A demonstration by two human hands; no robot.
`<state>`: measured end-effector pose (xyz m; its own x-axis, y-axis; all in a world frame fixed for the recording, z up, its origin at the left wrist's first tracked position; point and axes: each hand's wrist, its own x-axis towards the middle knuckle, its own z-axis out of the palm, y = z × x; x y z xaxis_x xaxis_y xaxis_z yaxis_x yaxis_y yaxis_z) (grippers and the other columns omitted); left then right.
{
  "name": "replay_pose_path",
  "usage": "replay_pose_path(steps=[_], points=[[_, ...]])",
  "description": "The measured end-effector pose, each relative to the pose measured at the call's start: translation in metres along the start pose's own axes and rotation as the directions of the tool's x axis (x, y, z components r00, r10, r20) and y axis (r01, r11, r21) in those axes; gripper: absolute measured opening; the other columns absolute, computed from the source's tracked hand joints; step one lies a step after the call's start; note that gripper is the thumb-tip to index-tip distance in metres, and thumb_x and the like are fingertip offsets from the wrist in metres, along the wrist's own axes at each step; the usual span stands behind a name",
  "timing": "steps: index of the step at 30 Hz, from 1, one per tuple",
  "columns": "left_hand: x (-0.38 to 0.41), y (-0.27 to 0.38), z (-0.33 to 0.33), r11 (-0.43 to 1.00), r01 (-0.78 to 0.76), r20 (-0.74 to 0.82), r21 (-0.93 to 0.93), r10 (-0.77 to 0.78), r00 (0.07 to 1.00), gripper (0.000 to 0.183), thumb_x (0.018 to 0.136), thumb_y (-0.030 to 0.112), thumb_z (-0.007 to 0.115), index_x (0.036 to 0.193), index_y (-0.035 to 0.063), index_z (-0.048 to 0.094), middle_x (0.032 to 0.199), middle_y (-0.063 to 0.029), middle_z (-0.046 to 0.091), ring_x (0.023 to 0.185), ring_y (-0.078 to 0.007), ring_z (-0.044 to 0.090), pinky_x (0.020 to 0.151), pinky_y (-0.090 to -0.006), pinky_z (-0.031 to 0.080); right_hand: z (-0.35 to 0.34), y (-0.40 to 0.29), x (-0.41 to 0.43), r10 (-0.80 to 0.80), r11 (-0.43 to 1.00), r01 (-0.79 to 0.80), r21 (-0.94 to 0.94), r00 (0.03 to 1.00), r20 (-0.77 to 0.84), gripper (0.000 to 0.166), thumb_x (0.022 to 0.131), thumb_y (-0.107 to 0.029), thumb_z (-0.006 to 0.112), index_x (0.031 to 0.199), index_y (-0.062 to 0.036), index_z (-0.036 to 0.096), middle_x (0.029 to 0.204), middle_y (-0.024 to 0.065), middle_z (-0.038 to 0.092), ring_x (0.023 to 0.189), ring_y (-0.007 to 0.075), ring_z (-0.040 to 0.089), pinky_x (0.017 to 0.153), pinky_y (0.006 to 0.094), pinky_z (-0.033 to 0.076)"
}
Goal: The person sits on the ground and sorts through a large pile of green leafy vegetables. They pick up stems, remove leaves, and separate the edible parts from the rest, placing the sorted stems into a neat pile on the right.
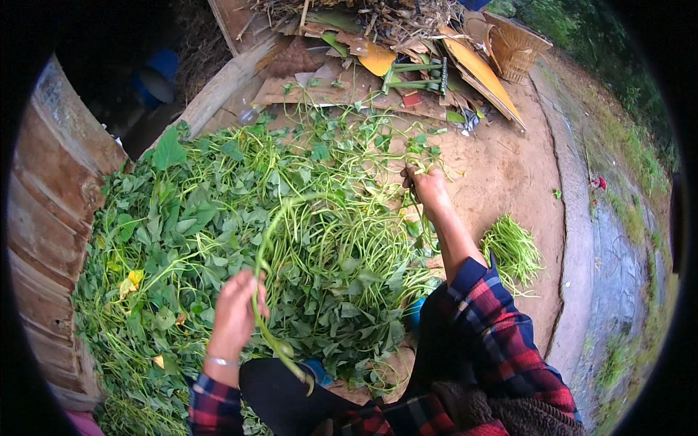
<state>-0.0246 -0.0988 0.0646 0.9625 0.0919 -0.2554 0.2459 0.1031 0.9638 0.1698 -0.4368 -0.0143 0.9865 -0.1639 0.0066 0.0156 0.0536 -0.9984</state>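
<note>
A large heap of leafy green vines (305,234) covers the ground before me. My left hand (238,305), with a silvery bracelet at the wrist, is closed around a long green vine stem (264,245) that arcs above the heap and hangs down over my left knee. At the heap's right edge my right hand (425,182) grips thin green stems (417,168), with leaves trailing beneath the forearm. To the right of that forearm, a pile of bare green stalks (511,250) lies on the bare ground.
Wooden boards (54,218) stand at the left. Beyond the heap lie cardboard scraps (343,90), dry twigs and a green plastic rack (417,76). A wicker basket (515,49) is at the back right, beside a yellow board (480,68). A concrete edge (575,261) runs along the right.
</note>
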Motion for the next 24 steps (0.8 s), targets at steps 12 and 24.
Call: replay_pose_path(steps=[12,24], points=[[0.138,0.112,0.035,0.561,-0.533,0.033,0.633,0.669,0.743,0.046,0.084,0.035,0.059,0.116,0.002,0.055,0.108,-0.0135,0.061,0.1,-0.0193,0.056,0.088,-0.0308,0.042,0.037,0.001,-0.013,0.033,0.999,-0.032,-0.008,0.985,0.169,0.025,0.089,-0.029,0.052,0.082,-0.006,0.061,0.065,-0.0016,0.055,0.05,0.0065,0.04,0.045,0.0217,0.029],[0.073,-0.106,-0.058,0.964,0.199,-0.276,0.175,-0.146,0.95,0.019,0.088,0.021,0.052,0.101,0.0085,0.059,0.086,-0.001,0.063,0.072,-0.0089,0.058,0.067,-0.025,0.044,0.064,-0.006,-0.037,0.199,0.817,-0.426,0.389,0.841,0.503,0.028,0.094,-0.028,0.045,0.091,-0.0008,0.052,0.063,0.0059,0.051,0.056,0.0192,0.051,0.059,0.0331,0.048]])
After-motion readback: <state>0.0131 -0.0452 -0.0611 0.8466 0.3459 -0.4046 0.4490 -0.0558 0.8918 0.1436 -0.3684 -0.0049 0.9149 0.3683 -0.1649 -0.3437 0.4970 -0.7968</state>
